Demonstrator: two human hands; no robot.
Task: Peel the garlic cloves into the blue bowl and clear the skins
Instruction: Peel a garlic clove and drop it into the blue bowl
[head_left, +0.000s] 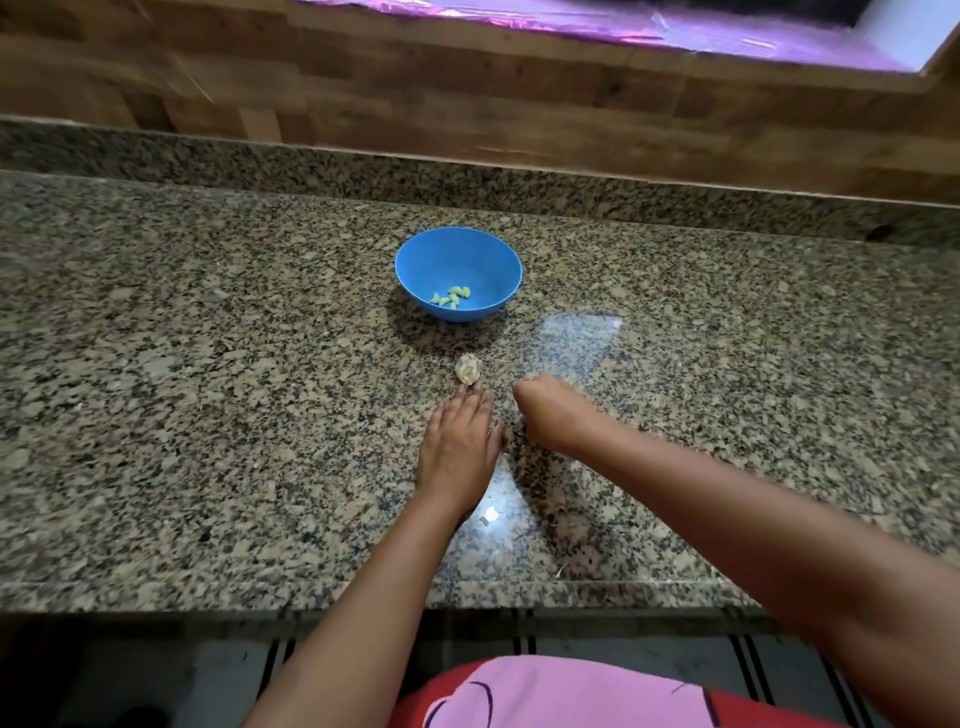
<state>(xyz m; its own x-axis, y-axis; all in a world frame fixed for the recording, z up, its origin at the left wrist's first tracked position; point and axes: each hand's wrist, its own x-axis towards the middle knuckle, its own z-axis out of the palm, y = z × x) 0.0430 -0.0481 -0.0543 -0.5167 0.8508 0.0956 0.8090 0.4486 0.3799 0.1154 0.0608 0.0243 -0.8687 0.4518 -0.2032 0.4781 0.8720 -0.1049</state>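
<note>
The left hand (460, 441) lies flat on the speckled granite tabletop (208, 364), fingers straight and close together, their tips touching a small pale clump of papery garlic skins (467, 370). The right hand (545, 415) sits just beside it, apart from it, knuckles up and fingers curled under. It is blurred, and I cannot tell whether it holds anything. Beyond the skins stands the round blue plastic bowl (415, 265), with several peeled garlic cloves (452, 297) lying at its bottom.
</note>
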